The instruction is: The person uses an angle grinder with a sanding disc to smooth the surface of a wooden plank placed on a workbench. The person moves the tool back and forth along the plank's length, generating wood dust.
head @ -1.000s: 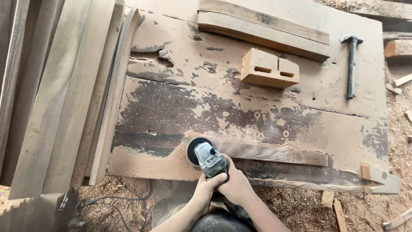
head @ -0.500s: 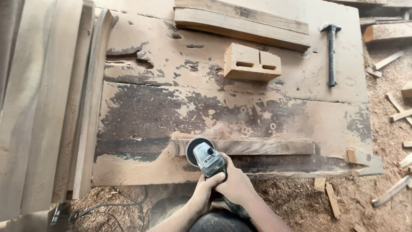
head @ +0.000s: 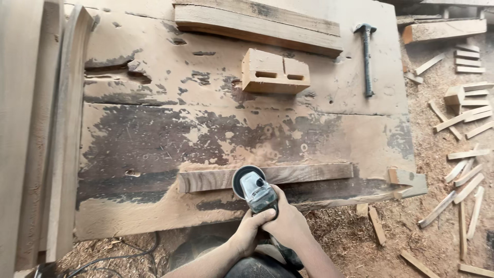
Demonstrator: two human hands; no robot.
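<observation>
Counter (head: 206, 128): worn, dusty board; its middle lies bare.
Planks (head: 31, 128): stacked along the left edge.
Slat (head: 309, 172): flat near the front edge, under the grinder's disc.
Block (head: 274, 71): toward the back.
Hammer (head: 366, 56): back right corner.
Grinder (head: 256, 189): on the slat.
Left hand (head: 249, 231), right hand (head: 288, 224): both grips closed round the grinder.

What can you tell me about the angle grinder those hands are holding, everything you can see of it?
The angle grinder has a grey, dusty body and a round dark disc guard at its front end. It points away from the person, its disc resting on a long narrow wood strip lying flat on the worn workbench. The left hand and right hand wrap its rear body together. Sawdust lies along the strip. Whether the disc is spinning cannot be told.
</observation>
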